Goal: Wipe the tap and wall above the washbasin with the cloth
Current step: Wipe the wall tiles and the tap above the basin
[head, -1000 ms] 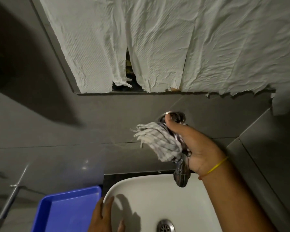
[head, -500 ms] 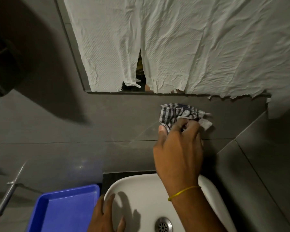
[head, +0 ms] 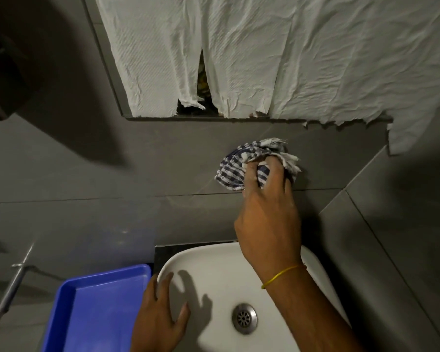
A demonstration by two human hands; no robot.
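My right hand (head: pixel 268 219) grips a bunched blue-and-white checked cloth (head: pixel 235 171) and presses it against the grey tiled wall (head: pixel 163 161) above the white washbasin (head: pixel 208 265). A yellow band circles that wrist. The tap is hidden behind my right hand and forearm. My left hand (head: pixel 160 318) rests flat on the basin's left rim, fingers spread, holding nothing. The basin's metal drain (head: pixel 244 318) shows at the bottom.
A mirror (head: pixel 107 59) above the wall strip is covered with crumpled white paper (head: pixel 290 54) with torn lower edges. A blue plastic tray (head: pixel 97 308) sits left of the basin. A metal lever fitting (head: pixel 13 283) sticks out at far left. A side wall meets at right.
My right hand left the tap, turned palm to the wall and rose with the cloth onto the tiles just below the mirror. The left hand stayed on the basin rim.
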